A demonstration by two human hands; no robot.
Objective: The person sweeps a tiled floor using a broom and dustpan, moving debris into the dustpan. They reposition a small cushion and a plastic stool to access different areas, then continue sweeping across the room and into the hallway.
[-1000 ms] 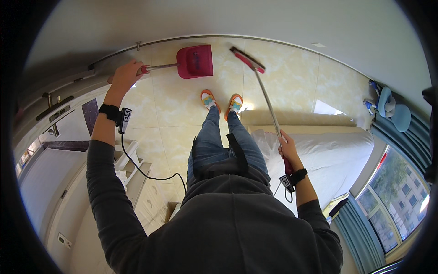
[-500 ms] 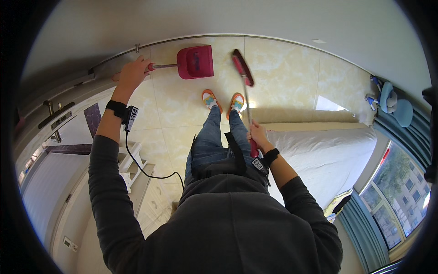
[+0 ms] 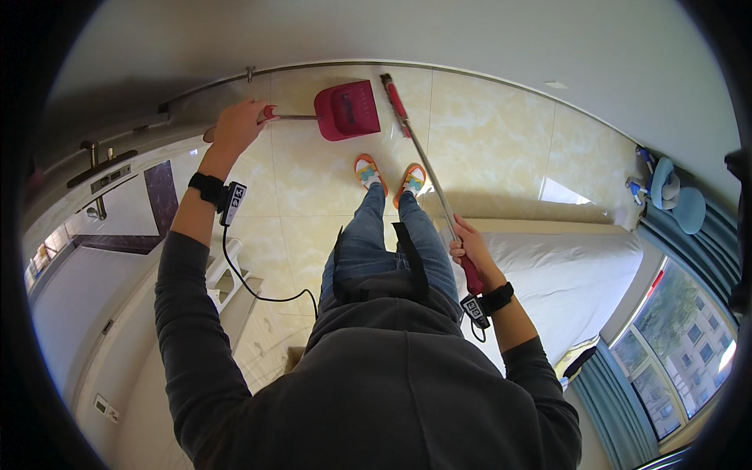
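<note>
A dark red dustpan [image 3: 345, 112] lies on the floor near the far wall, its open edge facing right. My left hand [image 3: 241, 125] is closed around the dustpan's handle, to the left of the pan. My right hand [image 3: 473, 244] grips the red end of a broom [image 3: 429, 166], whose metal stick slants away and to the left. The broom's narrow red head with dark bristles stands just right of the dustpan's open edge, a small gap apart. Whether any dirt lies between them is too small to tell.
Cream tiles [image 3: 486, 125] cover the floor, where my feet in orange slippers [image 3: 366, 169] stand. A bed with a pale cover [image 3: 556, 274] is at my right. A blue chair-like object [image 3: 674, 192] stands by the curtain, and a wooden door [image 3: 117, 157] with a handle is at left.
The broom head has swung left, toward the dustpan's open edge. My right hand has shifted right and a little nearer. The dustpan appears slightly farther right in view.
</note>
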